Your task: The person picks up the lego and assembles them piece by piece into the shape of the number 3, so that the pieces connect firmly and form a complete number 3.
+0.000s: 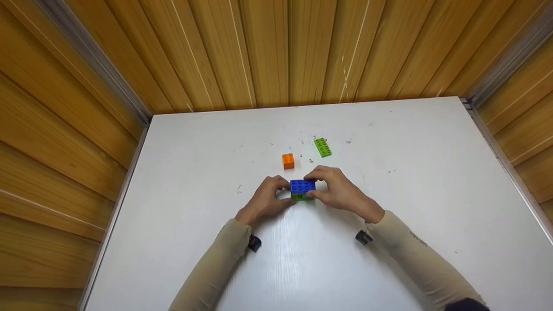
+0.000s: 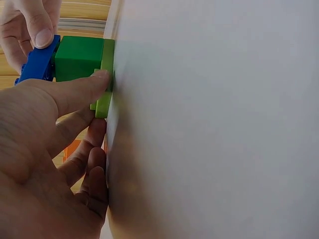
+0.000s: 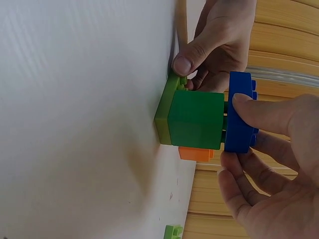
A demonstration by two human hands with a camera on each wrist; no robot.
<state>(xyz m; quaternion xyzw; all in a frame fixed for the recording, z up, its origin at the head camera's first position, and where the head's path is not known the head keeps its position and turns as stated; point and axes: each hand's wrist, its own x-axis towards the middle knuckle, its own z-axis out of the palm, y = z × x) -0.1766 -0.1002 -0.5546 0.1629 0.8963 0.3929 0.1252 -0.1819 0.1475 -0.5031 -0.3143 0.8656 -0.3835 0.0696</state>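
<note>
My right hand pinches a blue toy building brick between thumb and fingers. Just beneath it, a dark green brick is mounted on one end of a light green flat brick, which rests on the table. In the right wrist view, the green brick's studs show in a narrow gap under the blue one, so the two are not pressed fully together. My left hand grips the other end of the light green brick, its thumb on the near side.
Beyond the hands, an orange brick stands on the white table. A second light green flat brick lies behind it to the right. Wood-patterned walls rise behind the table and at both sides.
</note>
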